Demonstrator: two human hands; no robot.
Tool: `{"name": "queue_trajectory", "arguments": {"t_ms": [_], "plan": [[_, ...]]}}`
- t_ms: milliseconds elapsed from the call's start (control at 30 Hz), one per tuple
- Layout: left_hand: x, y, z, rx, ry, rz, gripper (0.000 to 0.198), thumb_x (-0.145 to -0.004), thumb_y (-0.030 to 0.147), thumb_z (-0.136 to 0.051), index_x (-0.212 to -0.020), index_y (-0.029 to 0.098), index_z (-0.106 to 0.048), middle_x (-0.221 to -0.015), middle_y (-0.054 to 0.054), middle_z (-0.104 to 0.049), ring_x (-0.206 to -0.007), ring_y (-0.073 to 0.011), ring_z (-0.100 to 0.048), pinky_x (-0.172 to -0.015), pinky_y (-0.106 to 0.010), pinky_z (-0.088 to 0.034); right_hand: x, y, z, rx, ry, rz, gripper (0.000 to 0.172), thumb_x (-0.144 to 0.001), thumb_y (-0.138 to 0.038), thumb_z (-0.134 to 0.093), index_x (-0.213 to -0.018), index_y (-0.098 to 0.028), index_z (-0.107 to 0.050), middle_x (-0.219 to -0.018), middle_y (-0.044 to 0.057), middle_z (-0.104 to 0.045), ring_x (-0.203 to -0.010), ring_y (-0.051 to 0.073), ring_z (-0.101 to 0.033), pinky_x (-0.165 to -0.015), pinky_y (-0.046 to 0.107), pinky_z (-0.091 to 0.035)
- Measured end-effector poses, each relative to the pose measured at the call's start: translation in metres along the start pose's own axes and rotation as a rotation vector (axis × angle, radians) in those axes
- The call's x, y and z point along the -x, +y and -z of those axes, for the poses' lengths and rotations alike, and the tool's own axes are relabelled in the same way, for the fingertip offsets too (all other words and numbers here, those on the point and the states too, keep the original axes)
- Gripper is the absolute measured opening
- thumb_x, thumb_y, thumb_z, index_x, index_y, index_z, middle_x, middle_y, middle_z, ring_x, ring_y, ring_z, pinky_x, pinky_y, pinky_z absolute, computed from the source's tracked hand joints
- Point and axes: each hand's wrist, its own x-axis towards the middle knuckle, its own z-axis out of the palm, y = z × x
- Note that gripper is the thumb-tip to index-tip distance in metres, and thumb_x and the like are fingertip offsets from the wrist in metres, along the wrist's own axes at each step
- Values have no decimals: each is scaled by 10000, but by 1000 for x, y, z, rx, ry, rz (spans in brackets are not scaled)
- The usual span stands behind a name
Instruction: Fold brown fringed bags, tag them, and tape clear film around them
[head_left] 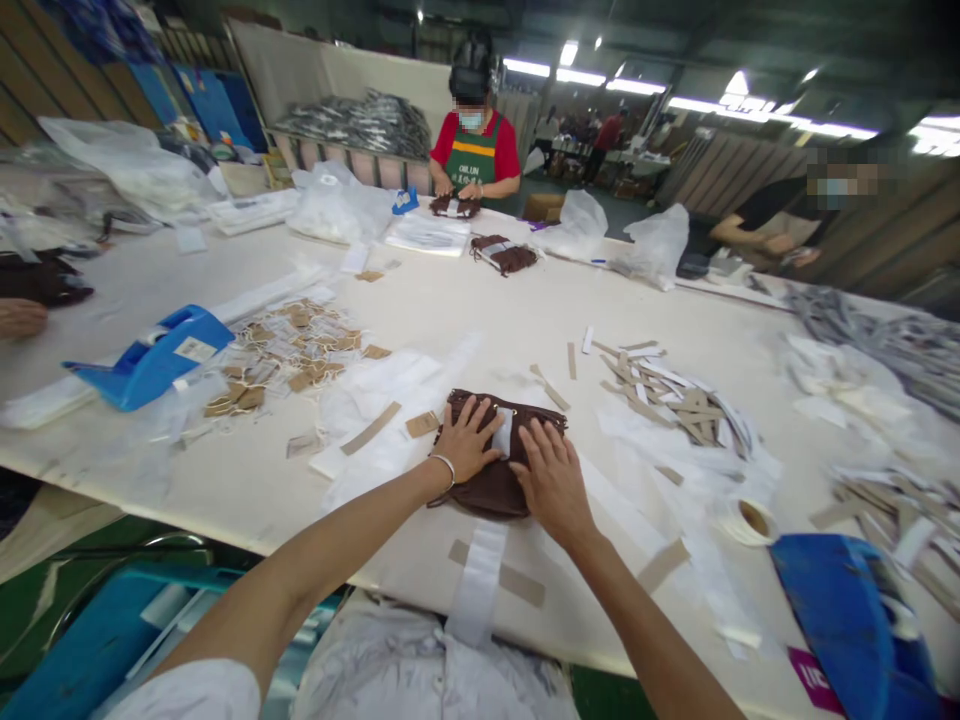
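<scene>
A white table [465, 300] spans the frame. At lower left, a teal crate [71, 645] contains pale pieces [165, 605]. Two forearms [300, 565] angle inward from the bottom edge to a brown fabric bundle [487, 495] just below centre. On it, palms down, lie the left hand [466, 442], fingers spread wide, and the right hand [553, 480], fingers slightly parted. A pale band [504, 432] shows between them.

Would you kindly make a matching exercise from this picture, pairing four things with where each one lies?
1. Bundle
2. Tag pile
3. White roll
4. Bin

A. beside the right blue dispenser
B. below the table's near edge
C. beneath the left hand and right hand
D. beside the left blue dispenser

Pairs: 1-C, 2-D, 3-A, 4-B
</scene>
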Motion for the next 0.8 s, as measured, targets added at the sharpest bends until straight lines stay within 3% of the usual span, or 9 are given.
{"name": "queue_trajectory", "arguments": {"t_ms": [100, 233, 333, 400, 533, 600, 700, 800], "plan": [[-3, -1, 2, 50, -18, -2, 655, -889, 558, -458, -1474, 324, -278, -1593, -54, -151, -1453, -347, -54, -1092, -680, -112, -18, -3, -10, -34, -55, 84, 521, -948, -203, -358, -1465, -146, -330, -1528, 113, -316, -1434, 252, -209, -1146, 476, -211], [2, -7, 17, 79, -39, 21, 682, -886, 470, -500, -1478, 211, -279, -1570, -93, -228, -1444, -326, -134, -1121, -609, -174, -18, 5, -41, -33, -121, 135, 516, -909, -139, -371, -1423, -129, -407, -1482, 124, -397, -1408, 242, -284, -1147, 463, -226], [30, -10, 41, 60, 4, 67, 618, -942, 409, -410, -1478, 138, -263, -1566, -113, -231, -1451, -277, -135, -1149, -517, -200, -12, 11, -54, -42, -77, 158, 522, -915, -147, -368, -1437, -155, -387, -1489, 113, -390, -1404, 247, -292, -1138, 483, -242], [56, -6, 55, 61, 38, 22, 592, -958, 424, -378, -1475, 154, -276, -1574, -101, -211, -1460, -254, -100, -1164, -488, -179, -13, 14, -57, -73, -58, 166, 523, -915, -149, -369, -1438, -154, -384, -1487, 119, -390, -1401, 252, -297, -1129, 499, -259], [93, 3, 57, 76, -3, -100, 630, -875, 507, -539, -1428, 250, -381, -1542, -71, -306, -1449, -281, -156, -1159, -525, -176, -22, 21, -42, -198, -98, 162, 461, -949, -231, -370, -1399, -163, -447, -1457, 130, -433, -1359, 255, -372, -1101, 500, -335], [96, 2, 47, 108, -37, -65, 565, -871, 366, -578, -1400, 243, -423, -1497, -79, -390, -1421, -276, -247, -1140, -514, -242, -26, 24, -23, -274, -139, 161, 443, -971, -326, -367, -1378, -191, -478, -1440, 115, -457, -1339, 245, -406, -1093, 482, -366], [90, -5, 33, 182, -44, -67, 518, -873, 137, -487, -1387, 168, -435, -1456, -112, -445, -1397, -254, -310, -1129, -481, -294, -24, 21, 8, -318, -197, 193, 495, -964, -441, -392, -1407, -225, -440, -1467, 94, -425, -1369, 244, -367, -1108, 474, -357], [88, -13, 30, 199, -38, -118, 532, -853, 40, -412, -1381, 108, -431, -1447, -128, -454, -1392, -218, -328, -1147, -425, -292, -6, 8, 17, -279, -252, 315, 587, -930, -476, -468, -1461, -254, -351, -1494, 79, -385, -1384, 259, -342, -1101, 478, -367]]}}
